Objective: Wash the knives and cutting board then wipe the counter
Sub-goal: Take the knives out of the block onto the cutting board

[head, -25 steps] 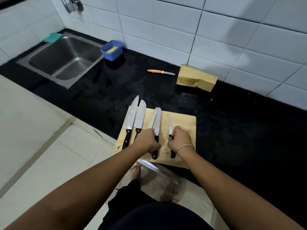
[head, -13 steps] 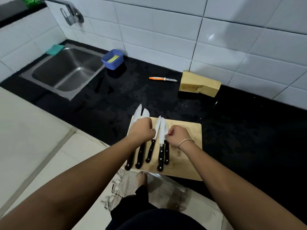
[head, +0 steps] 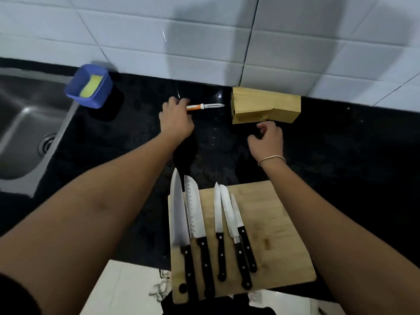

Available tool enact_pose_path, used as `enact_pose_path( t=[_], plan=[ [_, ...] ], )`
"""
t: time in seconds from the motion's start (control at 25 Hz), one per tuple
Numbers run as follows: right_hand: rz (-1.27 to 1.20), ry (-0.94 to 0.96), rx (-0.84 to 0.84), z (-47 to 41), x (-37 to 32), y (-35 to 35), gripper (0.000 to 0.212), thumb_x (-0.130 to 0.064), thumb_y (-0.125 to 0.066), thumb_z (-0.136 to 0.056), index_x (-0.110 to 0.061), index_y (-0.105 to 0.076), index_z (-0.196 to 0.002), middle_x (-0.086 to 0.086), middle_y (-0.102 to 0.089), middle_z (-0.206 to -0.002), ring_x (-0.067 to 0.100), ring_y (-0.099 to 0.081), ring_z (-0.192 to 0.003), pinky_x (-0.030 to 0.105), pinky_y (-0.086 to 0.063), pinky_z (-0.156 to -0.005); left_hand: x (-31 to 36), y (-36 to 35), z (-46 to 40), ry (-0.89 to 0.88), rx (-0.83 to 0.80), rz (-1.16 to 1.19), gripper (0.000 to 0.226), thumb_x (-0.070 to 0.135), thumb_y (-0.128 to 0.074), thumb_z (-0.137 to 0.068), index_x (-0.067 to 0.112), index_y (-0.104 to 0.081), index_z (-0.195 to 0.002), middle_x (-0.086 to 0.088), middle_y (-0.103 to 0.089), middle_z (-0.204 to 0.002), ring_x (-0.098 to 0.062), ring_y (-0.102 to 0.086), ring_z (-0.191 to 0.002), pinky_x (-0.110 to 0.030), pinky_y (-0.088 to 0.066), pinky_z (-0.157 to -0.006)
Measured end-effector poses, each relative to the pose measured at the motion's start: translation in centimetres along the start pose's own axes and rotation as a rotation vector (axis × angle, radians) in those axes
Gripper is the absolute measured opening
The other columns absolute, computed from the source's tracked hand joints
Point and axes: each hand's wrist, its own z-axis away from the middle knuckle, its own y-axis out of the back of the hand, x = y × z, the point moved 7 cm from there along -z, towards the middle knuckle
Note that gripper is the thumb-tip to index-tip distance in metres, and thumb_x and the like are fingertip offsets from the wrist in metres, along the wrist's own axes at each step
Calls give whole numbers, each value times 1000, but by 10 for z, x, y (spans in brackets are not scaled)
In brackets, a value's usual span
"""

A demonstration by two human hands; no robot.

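Note:
A wooden cutting board (head: 272, 235) lies at the near edge of the black counter (head: 341, 155). Several black-handled knives (head: 195, 214) lie side by side on its left half, blades pointing away from me. Further back lies a small orange-handled knife (head: 204, 106), blade pointing right. My left hand (head: 176, 119) reaches over the counter, and its fingers close on the left end of the orange handle. My right hand (head: 267, 142) hovers loosely curled just in front of the wooden knife block (head: 266, 108) and holds nothing.
A steel sink (head: 22, 123) is set into the counter at the left. A blue container (head: 100, 96) holding a yellow sponge (head: 91, 86) stands at the sink's back right corner. White tiled wall runs behind the counter. The floor shows below the board.
Both hands have left the knives on the board and reached forward. The left hand has gone to the orange-handled knife, the right toward the knife block. The view has tilted closer to the counter.

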Motion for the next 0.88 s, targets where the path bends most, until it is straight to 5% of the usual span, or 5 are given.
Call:
enact_pose_path(
  t=[0.16, 0.32, 0.48, 0.6, 0.88],
  plan=[
    [394, 314, 1, -2, -32, -17, 46, -16, -63, -80, -10, -52, -124, 17, -46, -126, 38, -43, -115, 43, -44, -89, 1, -27, -26, -32, -94, -208, 57, 32, -58, -93, 17, -40, -145, -16, -41, -136, -41, -39, -124, -54, -33, -100],
    [264, 113, 188, -20, -25, -1, 57, -17, -62, -75, -14, -47, -130, 15, -44, -134, 36, -40, -120, 43, -42, -93, 1, -14, -32, -26, 109, -154, 26, 22, -63, -90, 8, -58, -112, -16, -51, -119, -39, -45, -112, -49, -35, -92],
    [-111, -377, 403, -56, 23, 46, 72, -28, -65, -82, -10, -35, -146, 15, -34, -148, 37, -34, -131, 39, -33, -105, 24, -19, -19, 146, 61, 571, 14, 23, -58, -97, 13, -51, -101, -7, -59, -100, -23, -58, -92, -29, -40, -74],
    [-249, -591, 285, -77, 46, 45, 71, -41, -61, -87, -8, -37, -146, 15, -36, -149, 36, -33, -135, 39, -34, -106, 76, -51, -4, 352, -200, 1091, 14, 31, -51, -102, 18, -47, -101, -9, -62, -106, -23, -62, -96, -43, -53, -87],
    [-611, -215, 457, -54, -13, 51, 42, -26, -70, -79, -17, -38, -105, 7, -58, -107, 25, -63, -90, 11, -42, -61, 74, -56, -7, 455, -186, 1243, 21, 32, -46, -103, 12, -45, -108, -11, -57, -109, -26, -59, -98, -51, -54, -96]
  ],
)
